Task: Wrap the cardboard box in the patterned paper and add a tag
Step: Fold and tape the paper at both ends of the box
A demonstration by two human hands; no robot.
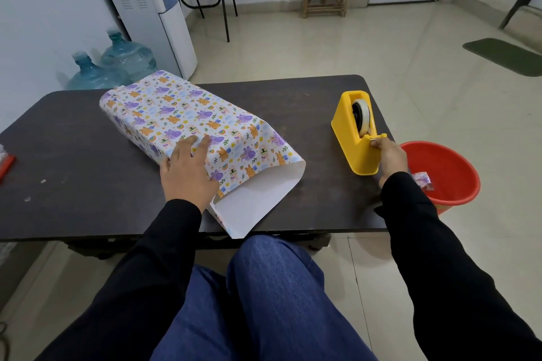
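1. We saw the patterned paper [187, 114] lying on the dark counter [73, 155] as a loose sleeve. Its long axis ran from 11 o'clock to 5 o'clock, and its white-lined mouth gaped at the 5 o'clock end, over the near edge.
2. The cardboard box itself was hidden. We judged from the fuller shape that it sat inside the sleeve, toward 11 o'clock.
3. The left hand [187, 173] lay flat on the sleeve's top with fingers spread, pressing the paper down near its middle.
4. The right hand [391, 157] reached to the yellow tape dispenser [356, 149], which stood at 3 o'clock from the sleeve and well apart from it. Its fingertips were curled at the cutter, apparently pinching the free end of the tape [361, 116], though the strip was too small to confirm.
5. We judged that the coming move turned on this gap: a cut strip had to travel toward 9 o'clock, from the dispenser to the paper held under the left hand. The right hand was the nearer to the tape, the left to the paper.
6. A red bucket [445, 173] stood off the counter at 4 o'clock from the dispenser. It held a crumpled paper scrap [423, 181] against its near wall.
7. We saw no tag.
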